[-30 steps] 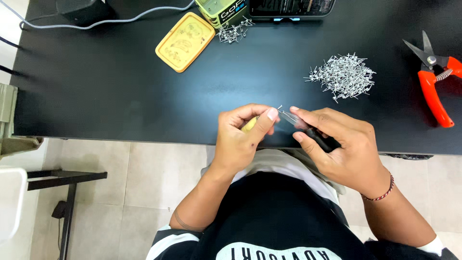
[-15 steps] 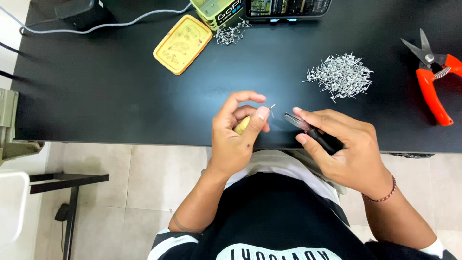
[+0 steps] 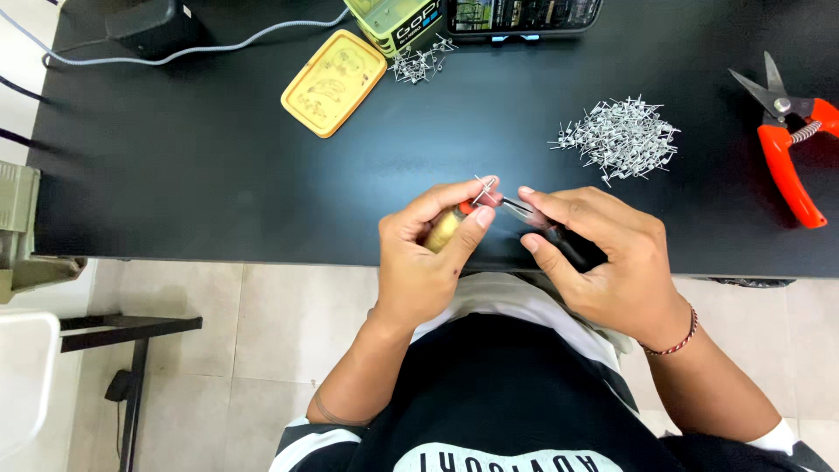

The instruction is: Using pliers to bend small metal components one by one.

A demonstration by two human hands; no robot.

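The left hand (image 3: 428,262) pinches a small yellowish cylinder (image 3: 443,230) between thumb and curled fingers; an orange band shows at its upper end, and a thin, bent silver wire (image 3: 485,183) sticks up from there. The piece sits just above the near edge of the black counter (image 3: 218,175), in front of the person's chest. The right hand (image 3: 603,258) closes around a dark-handled tool (image 3: 572,246), its fingers pressed together on the grip, and the tool's slim metal tip (image 3: 516,208) meets the wire beside the left thumb. A thin red cord bracelet (image 3: 677,336) circles the right wrist.

Farther back on the matte counter lies a loose heap of shiny metal pins (image 3: 622,138), spiky and tangled. A smaller scatter of the same pins (image 3: 419,63) lies near a flat, rounded yellow lid (image 3: 332,83) with embossed relief. Behind it stands a green tin (image 3: 393,22), and next to that a dark device with a screen (image 3: 524,13). At the right edge rest cutters (image 3: 791,144) with smooth orange handles, steel blades and a coiled spring. A grey cable (image 3: 218,48) runs to a black box (image 3: 153,26) in the far left corner.
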